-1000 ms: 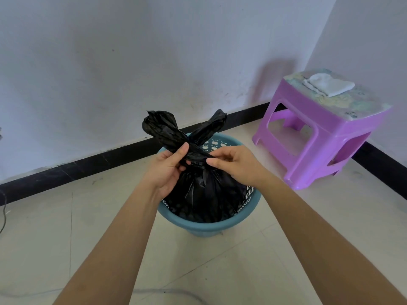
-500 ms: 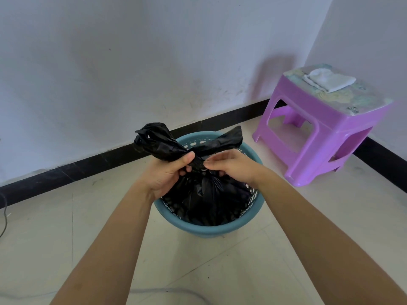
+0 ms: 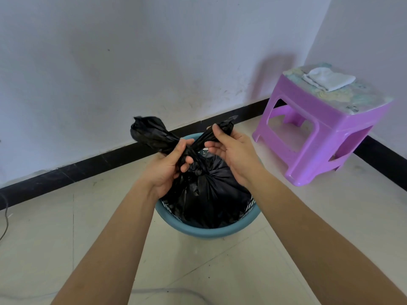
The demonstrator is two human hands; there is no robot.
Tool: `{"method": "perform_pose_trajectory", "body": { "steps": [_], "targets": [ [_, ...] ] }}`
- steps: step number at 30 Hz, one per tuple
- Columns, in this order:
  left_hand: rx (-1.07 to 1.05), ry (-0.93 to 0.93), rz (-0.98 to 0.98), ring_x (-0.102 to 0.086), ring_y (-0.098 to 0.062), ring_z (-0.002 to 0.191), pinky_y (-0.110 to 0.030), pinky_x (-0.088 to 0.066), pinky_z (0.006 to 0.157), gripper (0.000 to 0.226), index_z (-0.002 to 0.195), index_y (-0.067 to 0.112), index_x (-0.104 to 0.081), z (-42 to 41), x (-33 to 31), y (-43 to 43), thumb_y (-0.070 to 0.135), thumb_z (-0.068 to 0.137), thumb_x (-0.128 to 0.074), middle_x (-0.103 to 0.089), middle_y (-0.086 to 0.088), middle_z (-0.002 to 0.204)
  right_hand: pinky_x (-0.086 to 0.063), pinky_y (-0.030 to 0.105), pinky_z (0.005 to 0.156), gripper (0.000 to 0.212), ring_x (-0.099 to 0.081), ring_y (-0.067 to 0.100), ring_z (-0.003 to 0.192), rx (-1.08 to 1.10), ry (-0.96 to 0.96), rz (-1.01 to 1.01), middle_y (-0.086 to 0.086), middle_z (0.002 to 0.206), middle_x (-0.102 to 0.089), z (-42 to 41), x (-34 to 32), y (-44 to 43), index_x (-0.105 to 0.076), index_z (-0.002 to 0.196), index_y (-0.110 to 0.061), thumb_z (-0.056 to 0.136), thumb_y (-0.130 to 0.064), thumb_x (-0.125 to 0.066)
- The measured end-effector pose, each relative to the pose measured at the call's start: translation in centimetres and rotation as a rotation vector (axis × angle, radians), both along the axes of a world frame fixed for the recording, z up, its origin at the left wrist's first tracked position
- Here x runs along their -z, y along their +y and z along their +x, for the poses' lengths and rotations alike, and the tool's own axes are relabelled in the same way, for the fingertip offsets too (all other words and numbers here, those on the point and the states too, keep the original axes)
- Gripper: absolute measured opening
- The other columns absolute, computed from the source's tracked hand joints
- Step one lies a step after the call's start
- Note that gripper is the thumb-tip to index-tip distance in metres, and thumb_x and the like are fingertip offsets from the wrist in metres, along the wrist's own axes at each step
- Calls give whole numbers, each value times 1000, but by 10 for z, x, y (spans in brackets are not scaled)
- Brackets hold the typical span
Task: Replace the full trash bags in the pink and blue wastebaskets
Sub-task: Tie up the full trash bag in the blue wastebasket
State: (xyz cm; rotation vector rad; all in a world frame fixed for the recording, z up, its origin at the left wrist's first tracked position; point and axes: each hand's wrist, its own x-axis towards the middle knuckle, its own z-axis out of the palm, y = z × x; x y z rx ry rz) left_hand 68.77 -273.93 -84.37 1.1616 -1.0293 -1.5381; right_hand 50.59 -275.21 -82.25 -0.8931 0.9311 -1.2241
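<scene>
A full black trash bag (image 3: pixel 207 194) sits inside the blue wastebasket (image 3: pixel 207 232) on the floor in front of me. Its top is gathered into two twisted tails that cross above the rim. My left hand (image 3: pixel 169 166) grips the left tail where the tails cross, fingers curled round the plastic. My right hand (image 3: pixel 231 150) pinches the right tail near its tip between thumb and fingers. No pink wastebasket is in view.
A purple plastic stool (image 3: pixel 319 133) stands to the right in the corner, with a folded white cloth (image 3: pixel 328 79) on its seat. White walls with a black baseboard (image 3: pixel 88 166) run behind. A thin cable (image 3: pixel 5 219) lies on the tiled floor at the left.
My right hand has moved up along the right tail of the bag, away from the crossing. My left hand has curled tighter at the crossing, which looks more knotted.
</scene>
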Motion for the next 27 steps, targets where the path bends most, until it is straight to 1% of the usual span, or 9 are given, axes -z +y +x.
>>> {"method": "perform_pose_trajectory", "body": {
  "steps": [2,6,8,11,15,19,23,25,27],
  "targets": [
    [-51,-9,40,-41,-4,46,-19,-27,47,39,108,30,-73,-2,-2,-1,59,87,-57,-56,8,60,-57,19,67,16,-71,10,73,11,-31,28,4,85,-76,1,3,5,-71,100,-9,97,-24,-64],
    [-155,2,204,-32,-4,39,-24,-26,58,31,93,26,-70,-3,-5,-4,56,87,-62,-44,10,45,-57,20,66,15,-70,10,72,-70,21,99,6,91,-75,5,10,12,-70,102,-10,98,-23,-63],
    [-153,-26,289,-29,-4,36,-25,-24,58,26,83,26,-66,-4,-8,-6,52,87,-64,-40,10,41,-57,20,67,15,-71,11,73,-103,35,115,6,93,-76,6,12,14,-71,102,-11,98,-24,-63],
    [-162,-79,363,-28,-5,35,-25,-23,55,33,64,25,-56,-6,-12,-8,46,87,-67,-36,8,37,-56,19,66,17,-71,10,74,-98,20,112,5,93,-77,4,13,14,-71,103,-11,97,-25,-64],
    [-153,-71,340,-27,-5,33,-25,-24,54,18,83,26,-63,-8,-14,-8,42,86,-70,-40,9,39,-56,19,67,19,-71,10,75,-76,0,87,5,91,-77,3,11,11,-72,103,-10,96,-26,-66],
    [-58,-76,338,-27,-5,37,-28,-20,56,25,76,27,-65,-3,-15,-8,46,92,-61,-37,9,40,-57,21,70,16,-73,13,79,-113,-99,72,9,93,-77,3,10,13,-77,96,-13,90,-27,-72],
    [50,-52,345,-27,-7,40,-28,-18,52,48,61,26,-61,1,-18,-8,52,98,-45,-29,11,42,-58,22,71,18,-75,16,81,-165,-209,70,10,92,-77,4,9,15,-80,93,-13,82,-27,-75],
    [118,63,329,-30,-9,46,-28,-19,53,40,74,26,-58,5,-19,-7,50,100,-39,-31,8,50,-58,22,71,21,-74,15,81,-159,-240,83,9,92,-76,3,9,15,-78,96,-10,83,-26,-75],
    [199,200,262,-35,-11,55,-28,-22,56,22,85,21,-56,11,-18,-4,38,94,-46,-35,5,62,-58,22,71,23,-74,15,82,-130,-272,98,9,94,-76,2,8,13,-75,101,-8,85,-24,-74]
  ]
}}
